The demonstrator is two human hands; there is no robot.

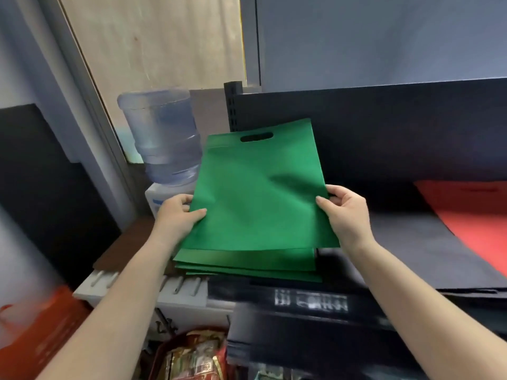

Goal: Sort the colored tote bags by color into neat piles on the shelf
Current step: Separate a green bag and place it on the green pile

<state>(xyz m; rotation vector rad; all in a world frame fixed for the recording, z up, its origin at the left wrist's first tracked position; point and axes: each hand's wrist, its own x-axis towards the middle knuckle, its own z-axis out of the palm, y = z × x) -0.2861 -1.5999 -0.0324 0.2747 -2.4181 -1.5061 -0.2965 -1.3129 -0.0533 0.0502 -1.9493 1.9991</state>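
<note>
I have a green tote bag held flat in the middle of the frame, its die-cut handle slot pointing away from me toward the dark back panel of the shelf. My left hand pinches the bag's left edge, thumb on top and fingers underneath, and my right hand pinches the right edge the same way, so both hands are closed on the fabric rather than spread. Directly below the held bag, a green pile of several bags already lies at the left end of the shelf, its near edges fanned and not quite flush. To the right of it a dark, nearly black pile spreads across the shelf, and at the far right edge of the frame a red pile shows. So I judge the sorting well under way: three colors each have their own place. What I think is left for this bag is to lower it onto the green pile and square the edges. I cannot tell how many unsorted bags remain. At upper left, beside the shelf, stands a water dispenser bottle, and packaged goods sit at the bottom.
</note>
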